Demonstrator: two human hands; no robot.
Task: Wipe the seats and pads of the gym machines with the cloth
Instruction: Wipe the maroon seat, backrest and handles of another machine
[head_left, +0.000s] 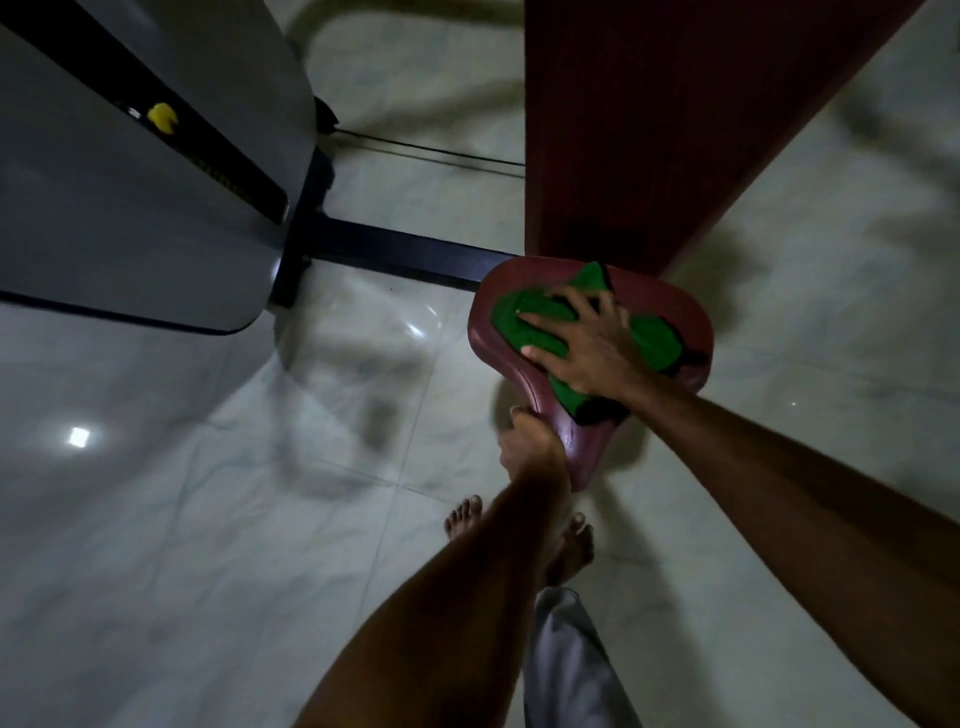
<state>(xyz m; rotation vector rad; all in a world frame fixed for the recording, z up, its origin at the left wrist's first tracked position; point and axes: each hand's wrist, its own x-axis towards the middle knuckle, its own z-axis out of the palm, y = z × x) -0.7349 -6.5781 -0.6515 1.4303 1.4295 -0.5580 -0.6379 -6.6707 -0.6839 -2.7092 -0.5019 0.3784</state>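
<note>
Head view: the right hand (582, 338) lies flat on the cloth (540, 335), fingers spread and nearly straight, pressing it down on the seat (482, 327). It pins the cloth rather than closing round it. The cloth is green and bunched, with folds sticking out on both sides of the palm, and it covers most of the wide rear part of the seat. The left hand (530, 447) grips the seat's narrow front nose, fingers curled round the edge and out of sight underneath. Just behind the seat rises the back pad (675, 130), the same dark red. A dark frame bar (405, 254) runs from under the seat to the grey weight housing (130, 208), which carries a yellow pin (162, 118). Bare feet (462, 514) stand on the glossy tiled floor (156, 519) below the nose.

The cloth looks light and limp, so it will likely crumple and ride up under a sliding palm. A flat hand with spread fingers, as here, should keep it moving as one piece, and a pinch at one corner would probably drag it into a rope. The seat appears to be padded vinyl, smooth and somewhat yielding, so the cloth should glide easily, and firm pressure is needed to lift grime. The nose is a sensible place to hold, since it steadies the seat against any swivel without blocking the wiping area. The rim and the nose itself look not yet covered by the cloth.
</note>
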